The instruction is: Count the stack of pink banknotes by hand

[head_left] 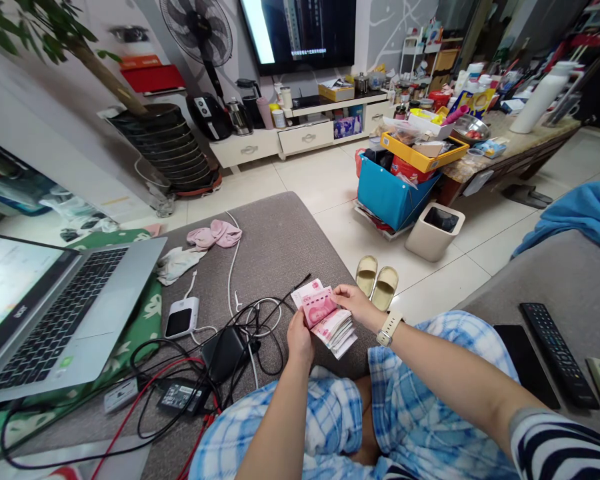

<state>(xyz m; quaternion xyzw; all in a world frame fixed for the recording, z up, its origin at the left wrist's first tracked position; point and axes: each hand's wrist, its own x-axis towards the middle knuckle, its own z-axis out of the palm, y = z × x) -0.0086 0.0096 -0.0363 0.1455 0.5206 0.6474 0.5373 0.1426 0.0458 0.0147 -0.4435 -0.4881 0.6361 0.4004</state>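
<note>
Both hands hold a stack of pink banknotes over the lap, above the grey ottoman edge.

Left hand (300, 339) fingers closed under the stack of banknotes (326, 320); right hand (356, 303) fingers pinch the top notes from the far side. Paper looks light, thin, floppy, likely slippery between sheets; loose ends fan out, so best gripped across the middle, thumb on top. Tangle of cables (220, 347) and a black charger brick (225, 352) lie just left; slippers (376, 280) on the floor beyond. Open room to the right, above the knees.
</note>
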